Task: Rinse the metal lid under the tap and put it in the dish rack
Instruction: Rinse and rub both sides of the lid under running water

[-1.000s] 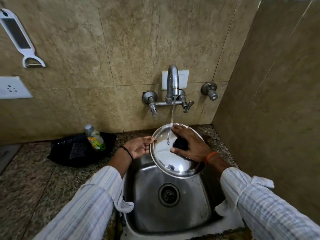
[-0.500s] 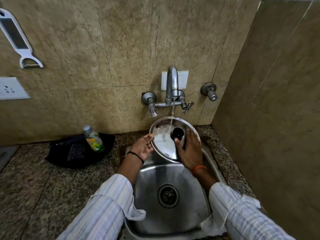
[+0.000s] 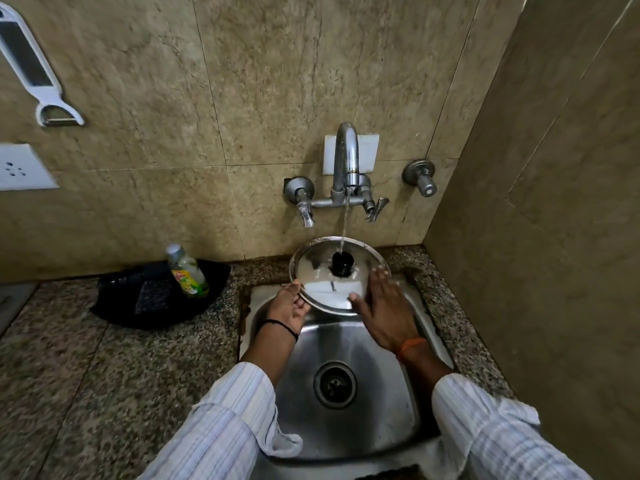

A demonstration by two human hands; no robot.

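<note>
Now the left hand (image 3: 289,306) pinches the rim of the metal lid (image 3: 320,282), while the right hand's fingers (image 3: 379,282), once beside the knob (image 3: 342,261), lie spread flat on its lower face. Held higher over the sink (image 3: 346,427), the lid takes the tap (image 3: 346,157) stream on its knob; rinsing continues, with no dish rack in view.

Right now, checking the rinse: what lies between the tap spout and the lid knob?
Only the falling water stream, from spout to knob, head view.

A person's left hand (image 3: 289,304) grips the rim of a metal lid (image 3: 320,271) over a steel sink (image 3: 349,424) as tap (image 3: 346,161) water strikes its black knob (image 3: 343,261); the right hand (image 3: 388,310) lies open against the lid's face.
</note>
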